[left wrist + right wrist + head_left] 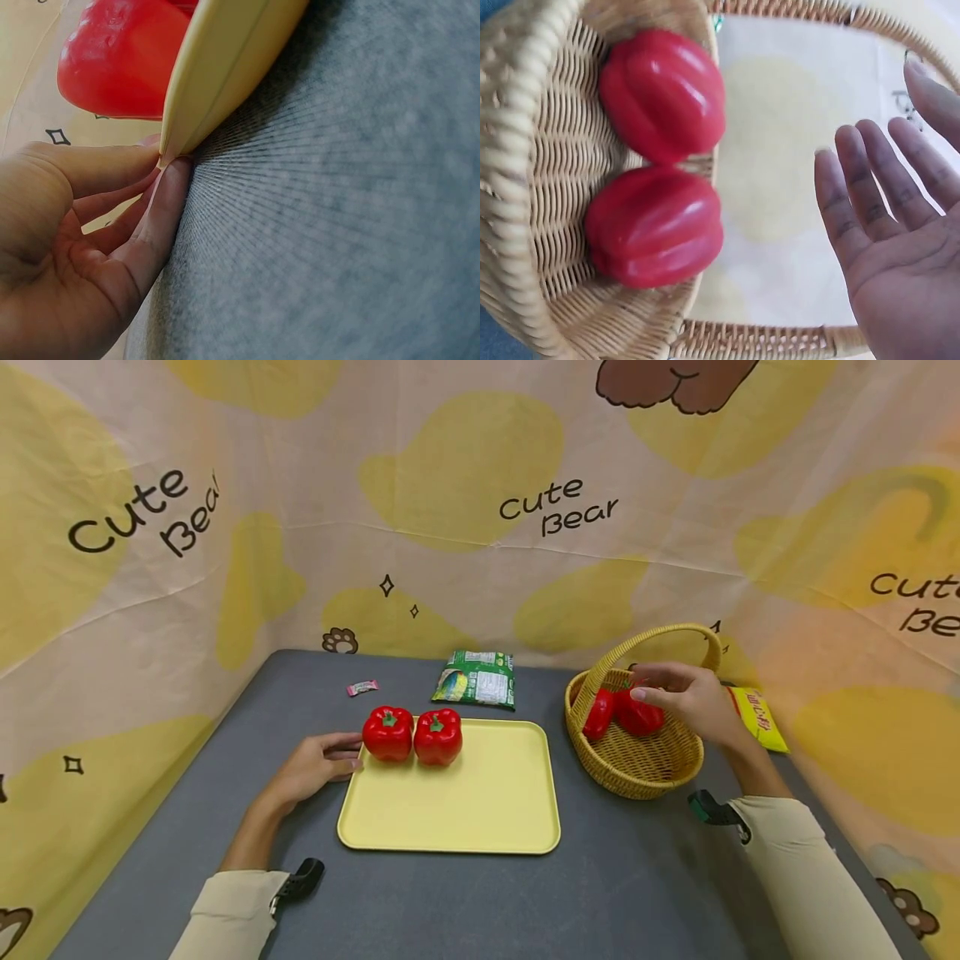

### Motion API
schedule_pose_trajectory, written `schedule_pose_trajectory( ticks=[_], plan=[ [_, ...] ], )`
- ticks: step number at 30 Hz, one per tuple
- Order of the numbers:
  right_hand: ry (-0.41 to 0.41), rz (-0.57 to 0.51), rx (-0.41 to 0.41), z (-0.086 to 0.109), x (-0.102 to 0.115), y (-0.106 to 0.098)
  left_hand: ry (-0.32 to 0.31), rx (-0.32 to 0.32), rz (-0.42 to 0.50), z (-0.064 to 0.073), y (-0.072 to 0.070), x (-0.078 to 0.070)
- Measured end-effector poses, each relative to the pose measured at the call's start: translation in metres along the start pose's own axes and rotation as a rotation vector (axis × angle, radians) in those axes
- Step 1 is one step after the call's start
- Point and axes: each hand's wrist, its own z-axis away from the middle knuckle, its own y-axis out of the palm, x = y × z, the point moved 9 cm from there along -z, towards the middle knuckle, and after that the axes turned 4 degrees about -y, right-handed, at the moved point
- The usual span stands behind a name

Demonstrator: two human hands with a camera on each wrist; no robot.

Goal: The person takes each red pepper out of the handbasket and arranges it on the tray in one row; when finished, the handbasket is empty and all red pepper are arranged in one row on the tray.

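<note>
Grey tabletop [465, 902] bears the wicker basket [630, 787], where 2 red peppers [639, 715] lie below and leftward from my nearer right hand [688, 697]; its fingers are apart, holding nothing. My left hand [311, 770] pinches the yellow tray [480, 802] at its edge.

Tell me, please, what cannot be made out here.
Head: yellow packet, left part behind the right hand.
Head: green packet, print too small to read.
Left wrist: tray, far end cut off by top edge.
Right wrist: basket, cut off by the left edge.
</note>
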Motion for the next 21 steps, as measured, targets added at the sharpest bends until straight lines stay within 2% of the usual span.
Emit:
schedule_pose_trajectory(
  ticks=[10,21],
  plan=[
    [0.137,0.021,0.071,-0.026,-0.031,-0.003,-0.005,-0.002,0.008,0.0,0.0,0.0],
    [0.152,-0.013,0.128,-0.043,-0.053,0.011,-0.014,-0.005,0.012,-0.001,0.0,0.003]
  ],
)
